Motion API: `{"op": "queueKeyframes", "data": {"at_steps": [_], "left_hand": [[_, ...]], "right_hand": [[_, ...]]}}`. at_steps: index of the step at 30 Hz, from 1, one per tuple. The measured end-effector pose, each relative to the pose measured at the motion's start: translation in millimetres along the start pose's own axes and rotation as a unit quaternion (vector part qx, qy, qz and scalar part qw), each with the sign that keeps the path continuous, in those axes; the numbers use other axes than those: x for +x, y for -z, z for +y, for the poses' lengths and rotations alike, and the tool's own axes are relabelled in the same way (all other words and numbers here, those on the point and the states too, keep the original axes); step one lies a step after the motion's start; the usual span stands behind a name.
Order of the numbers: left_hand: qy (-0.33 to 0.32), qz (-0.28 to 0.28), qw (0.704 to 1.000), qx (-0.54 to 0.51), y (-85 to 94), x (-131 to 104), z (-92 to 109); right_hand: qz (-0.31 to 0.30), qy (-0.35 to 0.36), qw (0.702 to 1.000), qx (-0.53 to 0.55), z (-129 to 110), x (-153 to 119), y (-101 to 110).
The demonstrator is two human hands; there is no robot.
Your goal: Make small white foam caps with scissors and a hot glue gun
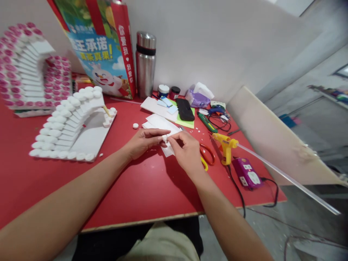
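Between my two hands is a small white piece [165, 138], pinched at the fingertips over the red table [130, 195]. My left hand [145, 142] grips it from the left, and my right hand [186, 148] meets it from the right with thumb and forefinger. White paper sheets [156, 122] lie partly beneath the hands. A round white disc [135, 125] rests on the table beyond my left hand. To the left stands a white stepped model [92, 139] edged with white oval pieces.
Scissors [208, 155] lie beside my right hand. Farther right are a yellow glue gun [226, 145] with a long clear stick and a purple power socket [247, 173]. A steel flask [146, 65], a printed bag [100, 50] and a pink-and-white model [16, 79] stand behind.
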State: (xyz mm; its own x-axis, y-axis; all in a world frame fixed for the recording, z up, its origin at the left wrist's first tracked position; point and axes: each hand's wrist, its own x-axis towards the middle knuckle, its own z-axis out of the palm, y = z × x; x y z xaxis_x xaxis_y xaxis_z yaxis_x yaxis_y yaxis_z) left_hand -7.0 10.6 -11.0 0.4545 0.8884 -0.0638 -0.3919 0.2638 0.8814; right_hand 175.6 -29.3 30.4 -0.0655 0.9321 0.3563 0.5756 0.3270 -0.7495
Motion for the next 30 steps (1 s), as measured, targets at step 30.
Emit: {"op": "queueKeyframes", "data": {"at_steps": [30], "left_hand": [[0.102,-0.136,0.977,-0.125,0.0,-3,7]], "right_hand": [[-0.112,-0.244,0.864,0.427,17,9,0]]}}
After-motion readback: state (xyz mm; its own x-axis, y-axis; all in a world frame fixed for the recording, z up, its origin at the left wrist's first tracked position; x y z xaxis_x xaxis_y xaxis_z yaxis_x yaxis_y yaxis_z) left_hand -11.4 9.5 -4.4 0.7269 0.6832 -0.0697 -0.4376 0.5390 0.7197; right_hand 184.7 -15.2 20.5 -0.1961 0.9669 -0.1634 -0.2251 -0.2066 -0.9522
